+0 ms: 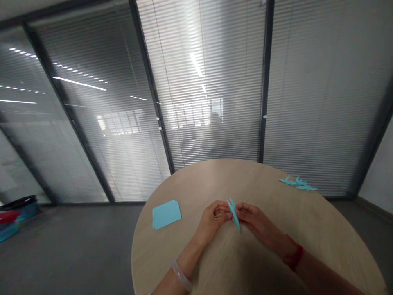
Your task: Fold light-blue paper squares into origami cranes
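Between my two hands, just above the round table [211, 180], is a narrow folded piece of blue paper [234, 215] with pointed ends. My left hand [215, 214] pinches it from the left with thumb and fingers. From the right, the fingers of my right hand [253, 217] are closed on its other side. The paper stands tilted, its upper end split into two points. On the table to the left lies a stack of flat blue paper sheets [166, 214]. Several folded blue paper cranes [297, 183] sit together at the table's far right edge.
Glass panels with blinds [211, 82] stand right behind the table's far edge. Dark floor [86, 250] shows to the left. Blue containers, one with a red top [9, 217], rest on the floor at the far left.
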A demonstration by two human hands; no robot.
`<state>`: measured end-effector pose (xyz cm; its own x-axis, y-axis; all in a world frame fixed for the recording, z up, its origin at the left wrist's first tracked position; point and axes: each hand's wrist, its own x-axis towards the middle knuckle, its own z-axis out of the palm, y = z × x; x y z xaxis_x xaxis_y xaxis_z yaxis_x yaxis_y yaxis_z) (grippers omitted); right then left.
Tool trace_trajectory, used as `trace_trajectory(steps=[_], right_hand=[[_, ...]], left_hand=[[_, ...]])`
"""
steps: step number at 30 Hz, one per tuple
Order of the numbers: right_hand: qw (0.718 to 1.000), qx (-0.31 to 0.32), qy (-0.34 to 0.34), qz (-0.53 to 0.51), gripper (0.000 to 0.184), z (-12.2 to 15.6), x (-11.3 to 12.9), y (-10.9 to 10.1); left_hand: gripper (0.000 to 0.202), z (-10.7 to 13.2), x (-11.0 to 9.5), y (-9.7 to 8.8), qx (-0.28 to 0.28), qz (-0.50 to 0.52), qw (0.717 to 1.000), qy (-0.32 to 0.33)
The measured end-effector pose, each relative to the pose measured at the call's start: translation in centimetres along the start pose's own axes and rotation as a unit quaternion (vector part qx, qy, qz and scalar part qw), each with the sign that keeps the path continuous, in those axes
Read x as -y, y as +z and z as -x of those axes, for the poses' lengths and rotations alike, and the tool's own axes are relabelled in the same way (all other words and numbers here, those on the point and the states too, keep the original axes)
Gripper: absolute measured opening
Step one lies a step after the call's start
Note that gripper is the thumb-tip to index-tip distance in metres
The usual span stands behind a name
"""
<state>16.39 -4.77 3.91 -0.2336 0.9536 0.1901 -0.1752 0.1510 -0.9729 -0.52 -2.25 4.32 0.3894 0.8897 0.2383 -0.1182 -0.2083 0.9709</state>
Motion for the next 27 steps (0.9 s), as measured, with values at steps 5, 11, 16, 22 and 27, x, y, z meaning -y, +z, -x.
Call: trace_trajectory(steps=[5,11,16,22,27], right_hand=[[0.998,0.023,0.001,-0.058,0.028,0.0,-0.4,0.3],[0.999,0.009,-0.022,-0.042,0.031,0.0,-0.1,0.5],[0.985,-0.052,-0.066,0.148,0.03,-0.3,-0.9,0.2],[0.926,-0.116,-0.18,0.31,0.017,-0.1,-1.6,0.0],[0.861,-0.147,-0.264,0.409,0.009,-0.1,-2.1,-0.1]], left_hand=[[0.031,0.1,-0.3,0.2,-0.006,0.047,0.999,-0.026],[0.036,0.2,-1.0,0.4,-0.036,0.081,0.995,-0.052],[0.034,0.0,-0.6,0.3,-0.057,0.047,0.997,-0.03],[0.026,-0.1,0.3,0.6,-0.077,0.003,0.997,-0.002],[0.024,0.0,0.5,1.2,-0.082,0.001,0.997,-0.004]])
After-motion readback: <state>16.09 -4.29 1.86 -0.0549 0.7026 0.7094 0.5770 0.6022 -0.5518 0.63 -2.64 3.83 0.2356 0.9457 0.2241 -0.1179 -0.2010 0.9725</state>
